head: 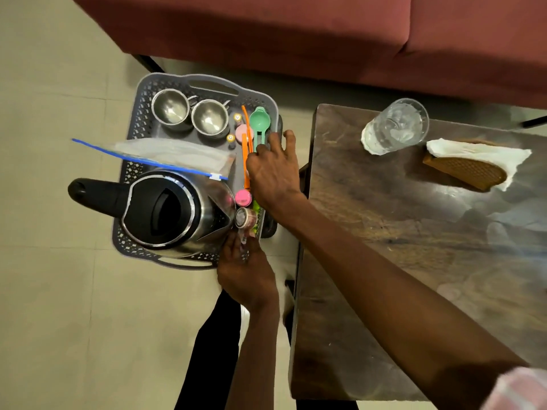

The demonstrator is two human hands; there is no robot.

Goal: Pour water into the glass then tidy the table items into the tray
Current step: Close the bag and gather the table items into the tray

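The tabletop [399,261] keeps only the filled glass [395,125], far side. The grey tray [133,131] beside it is crowded. The right hand [273,173], grip spread wide, settles the orange tongs [245,161]; best laid flat. The left hand [245,273] pinches a small tube [243,239], which I'd tuck beside the kettle [165,208].

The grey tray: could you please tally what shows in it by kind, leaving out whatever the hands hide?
In the grey tray:
Steel cups: 2
Kettle: 1
Zip bag: 1
Green measuring spoon: 1
Batteries: 2
Total: 7; the small pink and orange pieces are too cluttered to count.
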